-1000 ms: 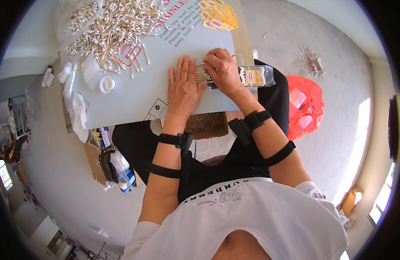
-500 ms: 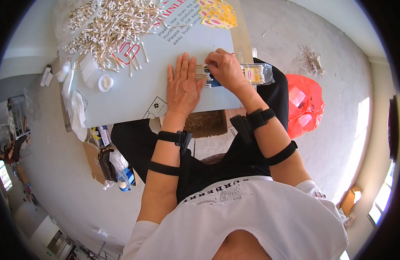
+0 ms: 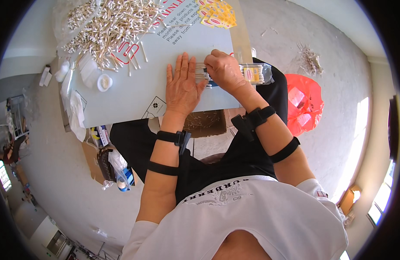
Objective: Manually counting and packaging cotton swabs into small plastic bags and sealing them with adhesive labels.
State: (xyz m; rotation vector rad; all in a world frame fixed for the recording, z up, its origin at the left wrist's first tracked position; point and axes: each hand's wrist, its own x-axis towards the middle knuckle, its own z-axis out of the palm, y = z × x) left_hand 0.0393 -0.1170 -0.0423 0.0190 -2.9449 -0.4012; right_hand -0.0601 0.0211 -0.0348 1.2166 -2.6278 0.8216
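Note:
My left hand (image 3: 182, 89) lies flat on the table with its fingers stretched out. Its fingertips point away from me, and its thumb side is against a short row of cotton swabs (image 3: 201, 75). Over the right part of that row, my right hand (image 3: 226, 71) is closed with bent fingers pressed together; what they pinch is hidden. A dark blue piece (image 3: 212, 83) shows in part beneath this hand. Just right of it, a clear plastic pack of cotton swabs (image 3: 253, 74) with a yellow card inside reaches past the table's right edge.
A large heap of loose cotton swabs (image 3: 113, 26) covers the table's far left. Yellow cards (image 3: 217, 15) lie at the far right, and a small white tub (image 3: 104, 82) stands at left. Below the near edge is a box with swabs (image 3: 204, 123). A red plastic bag (image 3: 304, 104) is on the floor.
My right hand has shifted slightly left and its fingers have curled further over the row, covering more of the dark blue piece. My left hand has hardly moved.

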